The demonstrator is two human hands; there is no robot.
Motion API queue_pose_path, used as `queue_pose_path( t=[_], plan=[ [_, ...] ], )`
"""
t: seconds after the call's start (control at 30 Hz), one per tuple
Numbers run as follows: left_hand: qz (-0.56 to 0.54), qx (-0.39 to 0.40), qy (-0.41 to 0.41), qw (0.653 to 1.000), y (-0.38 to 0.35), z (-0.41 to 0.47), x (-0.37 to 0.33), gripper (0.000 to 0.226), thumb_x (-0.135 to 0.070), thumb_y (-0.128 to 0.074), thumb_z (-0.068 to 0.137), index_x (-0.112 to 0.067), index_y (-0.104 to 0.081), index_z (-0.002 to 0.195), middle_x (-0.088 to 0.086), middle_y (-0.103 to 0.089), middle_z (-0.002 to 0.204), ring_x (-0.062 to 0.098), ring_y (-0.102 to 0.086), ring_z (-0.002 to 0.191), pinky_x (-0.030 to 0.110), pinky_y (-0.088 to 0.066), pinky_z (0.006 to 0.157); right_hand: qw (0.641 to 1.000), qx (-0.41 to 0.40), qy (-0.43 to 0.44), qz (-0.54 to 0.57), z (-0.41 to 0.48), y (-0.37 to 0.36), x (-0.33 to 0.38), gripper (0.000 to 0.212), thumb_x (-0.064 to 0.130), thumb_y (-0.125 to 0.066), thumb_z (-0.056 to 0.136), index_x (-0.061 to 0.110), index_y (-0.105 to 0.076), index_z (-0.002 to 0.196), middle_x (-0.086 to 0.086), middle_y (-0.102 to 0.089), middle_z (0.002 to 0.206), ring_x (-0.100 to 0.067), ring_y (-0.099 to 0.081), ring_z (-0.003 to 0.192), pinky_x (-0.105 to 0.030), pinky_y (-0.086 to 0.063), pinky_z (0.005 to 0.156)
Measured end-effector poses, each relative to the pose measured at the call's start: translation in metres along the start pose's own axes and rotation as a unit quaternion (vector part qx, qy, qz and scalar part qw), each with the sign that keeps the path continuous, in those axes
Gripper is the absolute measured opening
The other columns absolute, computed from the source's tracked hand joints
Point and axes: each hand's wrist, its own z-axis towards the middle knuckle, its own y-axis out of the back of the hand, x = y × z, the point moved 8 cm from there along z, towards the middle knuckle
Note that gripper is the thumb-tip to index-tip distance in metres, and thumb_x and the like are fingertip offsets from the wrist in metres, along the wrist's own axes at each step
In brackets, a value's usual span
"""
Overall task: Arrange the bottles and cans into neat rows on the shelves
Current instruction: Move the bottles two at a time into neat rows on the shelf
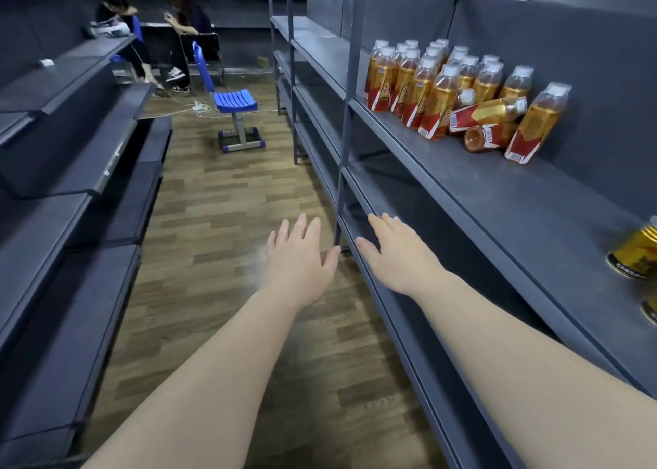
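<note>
We hold both hands out low in the aisle, palms down, and neither grips anything. Our left hand [298, 258] is flat, fingers straight and slightly fanned, thumb out to the side, above the wooden floor [220, 212]. Our right hand [396, 251], just beside it toward 3 o'clock, is likewise flat and loosely spread. It lies over the front edge of a lower shelf [407, 362], and we cannot tell whether it touches the metal.

The bottles [423, 81] stand at about 2 o'clock on the upper shelf [497, 201]: white caps, amber drink, red labels, packed in rough rows near the back panel. On the cluster's 4 o'clock side two have toppled: one fallen bottle [487, 113] lies with its cap toward 3 o'clock, and a second fallen bottle [485, 137] shows us its base. A lone bottle [537, 123] stands just beside them.

The cans [634, 251], gold, sit at 3 to 4 o'clock on the same shelf, well apart from the bottles and cut off by the picture's edge.

At 11 o'clock stands a blue chair [233, 100], with two seated people [185, 20] beyond it.
</note>
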Motion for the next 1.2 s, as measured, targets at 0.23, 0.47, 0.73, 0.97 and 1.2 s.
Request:
queue_pose_path(
  t=[0.23, 0.47, 0.73, 0.97, 1.2],
  plan=[
    [0.006, 0.003, -0.014, 1.0, -0.007, 0.089, -0.009, 0.066, -0.051, -0.033, 0.103, -0.016, -0.018, 0.158, 0.006, -0.012, 0.167, 0.032, -0.006, 0.153, 0.048, -0.008, 0.123, 1.0, -0.007, 0.006, 0.008, 0.089, 0.009, -0.023, 0.064, 0.05, -0.03, 0.106, 0.019, -0.015, 0.16, -0.006, -0.012, 0.167, -0.023, -0.003, 0.154, -0.042, -0.01, 0.124],
    [0.005, -0.006, -0.024, 1.0, -0.008, 0.189, -0.047, 0.066, -0.051, -0.033, 0.103, -0.018, -0.018, 0.158, 0.005, -0.013, 0.167, 0.03, -0.007, 0.153, 0.046, -0.008, 0.124, 1.0, -0.026, 0.007, 0.009, 0.176, 0.048, -0.069, 0.065, 0.051, -0.03, 0.105, 0.019, -0.014, 0.16, -0.007, -0.012, 0.167, -0.024, -0.005, 0.154, -0.042, -0.01, 0.125],
    [0.003, 0.0, -0.071, 0.997, -0.031, 0.273, -0.102, 0.066, -0.052, -0.034, 0.103, -0.018, -0.019, 0.158, 0.005, -0.015, 0.166, 0.031, -0.009, 0.153, 0.045, -0.01, 0.124, 0.998, -0.049, -0.038, 0.012, 0.234, 0.087, -0.139, 0.065, 0.052, -0.031, 0.105, 0.02, -0.016, 0.159, -0.006, -0.014, 0.167, -0.024, -0.005, 0.154, -0.043, -0.012, 0.125],
    [-0.021, 0.017, -0.124, 0.992, -0.053, 0.334, -0.143, 0.067, -0.051, -0.035, 0.103, -0.018, -0.018, 0.158, 0.005, -0.013, 0.167, 0.03, -0.008, 0.153, 0.046, -0.012, 0.124, 0.993, -0.066, -0.098, 0.02, 0.263, 0.102, -0.191, 0.066, 0.052, -0.03, 0.105, 0.02, -0.013, 0.16, -0.005, -0.008, 0.168, -0.022, -0.001, 0.155, -0.041, -0.009, 0.125],
    [-0.04, 0.031, -0.194, 0.98, -0.067, 0.398, -0.178, 0.067, -0.051, -0.038, 0.103, -0.017, -0.02, 0.157, 0.007, -0.014, 0.166, 0.032, -0.01, 0.153, 0.045, -0.013, 0.124, 0.982, -0.096, -0.163, 0.031, 0.297, 0.112, -0.224, 0.067, 0.053, -0.032, 0.104, 0.022, -0.011, 0.16, -0.004, -0.009, 0.168, -0.021, -0.003, 0.154, -0.041, -0.011, 0.125]
  ],
)
